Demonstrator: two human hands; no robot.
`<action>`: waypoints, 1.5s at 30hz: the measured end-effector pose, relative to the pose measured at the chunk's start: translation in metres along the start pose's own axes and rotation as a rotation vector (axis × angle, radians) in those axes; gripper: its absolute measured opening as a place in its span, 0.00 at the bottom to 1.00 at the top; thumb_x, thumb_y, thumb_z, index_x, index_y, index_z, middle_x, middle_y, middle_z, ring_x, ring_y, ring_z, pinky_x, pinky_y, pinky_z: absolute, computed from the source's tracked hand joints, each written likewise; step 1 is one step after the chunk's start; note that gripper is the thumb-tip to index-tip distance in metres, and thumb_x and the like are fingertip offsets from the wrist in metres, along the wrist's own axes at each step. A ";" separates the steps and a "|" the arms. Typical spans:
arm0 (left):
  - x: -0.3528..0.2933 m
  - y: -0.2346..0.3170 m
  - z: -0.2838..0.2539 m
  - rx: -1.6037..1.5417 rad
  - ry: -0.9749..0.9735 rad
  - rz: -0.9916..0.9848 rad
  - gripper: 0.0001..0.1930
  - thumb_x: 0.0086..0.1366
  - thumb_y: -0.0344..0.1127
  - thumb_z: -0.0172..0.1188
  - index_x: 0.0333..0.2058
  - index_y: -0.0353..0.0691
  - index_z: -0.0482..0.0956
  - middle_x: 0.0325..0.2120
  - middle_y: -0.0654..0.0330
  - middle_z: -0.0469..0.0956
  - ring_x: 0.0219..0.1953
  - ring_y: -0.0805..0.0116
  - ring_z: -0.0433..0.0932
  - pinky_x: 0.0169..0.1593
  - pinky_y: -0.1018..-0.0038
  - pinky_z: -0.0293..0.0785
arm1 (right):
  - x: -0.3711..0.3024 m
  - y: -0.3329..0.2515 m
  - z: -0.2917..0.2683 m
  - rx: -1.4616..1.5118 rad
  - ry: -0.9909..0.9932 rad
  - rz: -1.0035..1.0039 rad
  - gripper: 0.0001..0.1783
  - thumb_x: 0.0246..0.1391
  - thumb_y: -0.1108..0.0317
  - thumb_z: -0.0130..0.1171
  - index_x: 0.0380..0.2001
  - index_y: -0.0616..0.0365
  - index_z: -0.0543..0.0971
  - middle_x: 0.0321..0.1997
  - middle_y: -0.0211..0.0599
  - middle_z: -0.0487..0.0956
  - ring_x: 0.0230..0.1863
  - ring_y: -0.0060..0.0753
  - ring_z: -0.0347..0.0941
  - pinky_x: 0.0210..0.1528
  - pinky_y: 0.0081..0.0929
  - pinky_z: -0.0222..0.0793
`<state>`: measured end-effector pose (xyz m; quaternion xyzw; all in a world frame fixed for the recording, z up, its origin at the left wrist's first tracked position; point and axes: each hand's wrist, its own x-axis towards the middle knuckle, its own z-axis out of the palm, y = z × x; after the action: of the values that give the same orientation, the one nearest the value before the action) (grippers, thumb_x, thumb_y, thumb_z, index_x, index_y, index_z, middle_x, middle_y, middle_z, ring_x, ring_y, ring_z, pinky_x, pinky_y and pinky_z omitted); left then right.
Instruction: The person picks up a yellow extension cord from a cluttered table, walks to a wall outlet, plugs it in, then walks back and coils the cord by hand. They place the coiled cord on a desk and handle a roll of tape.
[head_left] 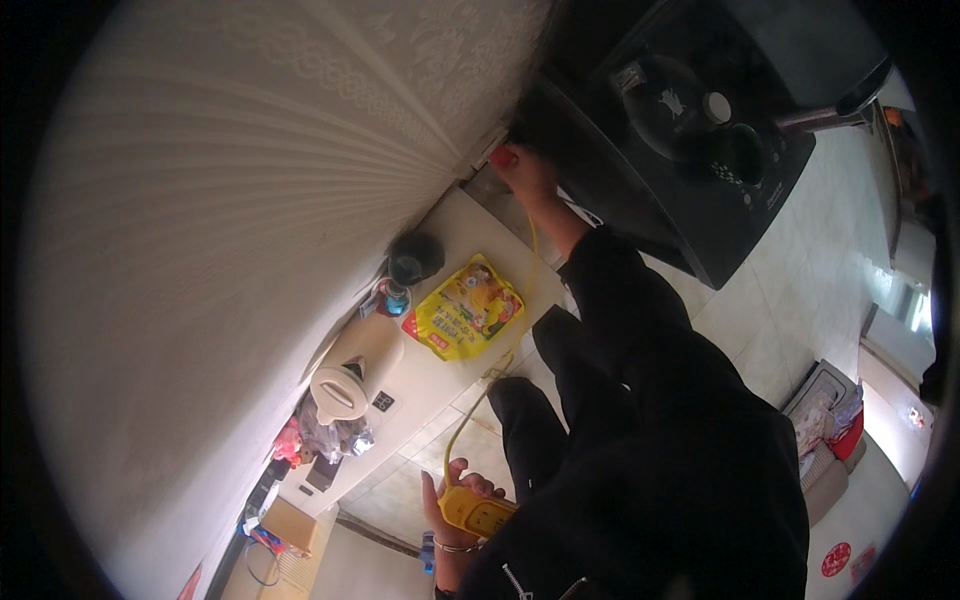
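My left hand (455, 515), with a bracelet at its wrist, holds a yellow power strip (480, 511) low in the picture. A yellow cord (452, 440) runs from the strip past a loose tangle over my knees' edge and up toward my right hand. Stretched far out, my right hand (530, 172) is closed on a small red piece (503, 157), low by the wall beside a dark cabinet. It may be a plug; the cord's end there is too small to make out. A yellow printed pouch (465, 308) lies on the white counter between the hands.
A white kettle (339, 392) stands on the white counter (400, 350), with a dark glass (408, 260) and a blue-topped jar (394, 297) along the wall. A black appliance cabinet (650, 170) rises beside my right arm. Pale tiles (745, 310) cover the floor.
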<state>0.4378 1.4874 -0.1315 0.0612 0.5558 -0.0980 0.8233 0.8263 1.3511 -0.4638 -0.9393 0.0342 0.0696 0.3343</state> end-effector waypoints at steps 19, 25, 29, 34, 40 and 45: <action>0.030 0.017 -0.044 -0.037 -0.143 0.135 0.42 0.59 0.75 0.33 0.51 0.42 0.69 0.31 0.55 0.76 0.42 0.55 0.73 0.53 0.56 0.67 | -0.130 -0.059 -0.085 0.272 -0.840 -0.310 0.20 0.59 0.59 0.54 0.49 0.62 0.72 0.51 0.44 0.74 0.50 0.36 0.72 0.53 0.29 0.68; 0.055 0.032 -0.079 -0.144 -0.356 0.171 0.44 0.60 0.75 0.32 0.52 0.37 0.67 0.34 0.50 0.78 0.53 0.47 0.70 0.58 0.57 0.63 | -0.322 -0.099 -0.145 0.608 -1.937 0.020 0.25 0.66 0.56 0.41 0.59 0.61 0.63 0.49 0.37 0.75 0.49 0.26 0.73 0.50 0.25 0.69; 0.053 0.040 -0.114 -0.152 -0.323 0.211 0.44 0.61 0.74 0.30 0.53 0.35 0.66 0.34 0.52 0.79 0.56 0.47 0.68 0.58 0.61 0.65 | -0.375 -0.116 -0.132 0.773 -1.925 0.343 0.27 0.67 0.56 0.39 0.63 0.59 0.57 0.52 0.36 0.72 0.47 0.24 0.73 0.43 0.23 0.71; 0.053 0.043 -0.159 -0.057 -0.271 0.210 0.44 0.61 0.74 0.31 0.53 0.36 0.67 0.32 0.54 0.79 0.53 0.50 0.71 0.58 0.60 0.64 | -0.413 -0.125 -0.101 0.539 -1.905 0.252 0.24 0.66 0.62 0.40 0.62 0.60 0.57 0.51 0.37 0.71 0.46 0.25 0.71 0.43 0.23 0.72; 0.035 0.047 -0.190 -0.122 -0.335 0.146 0.44 0.60 0.75 0.31 0.52 0.39 0.70 0.34 0.55 0.79 0.52 0.52 0.72 0.58 0.58 0.65 | -0.443 -0.139 -0.096 0.593 -1.922 0.365 0.23 0.66 0.59 0.42 0.60 0.58 0.58 0.49 0.34 0.74 0.45 0.23 0.75 0.41 0.19 0.72; 0.025 0.045 -0.195 -0.145 -0.368 0.152 0.43 0.60 0.75 0.32 0.53 0.40 0.69 0.33 0.55 0.78 0.45 0.55 0.75 0.55 0.58 0.68 | -0.450 -0.143 -0.101 0.600 -1.890 0.337 0.24 0.66 0.56 0.41 0.59 0.57 0.61 0.49 0.35 0.74 0.44 0.24 0.75 0.40 0.19 0.71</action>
<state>0.2810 1.5695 -0.2286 0.0246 0.3953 -0.0046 0.9182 0.4083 1.4057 -0.2281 -0.3588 -0.0965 0.8213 0.4329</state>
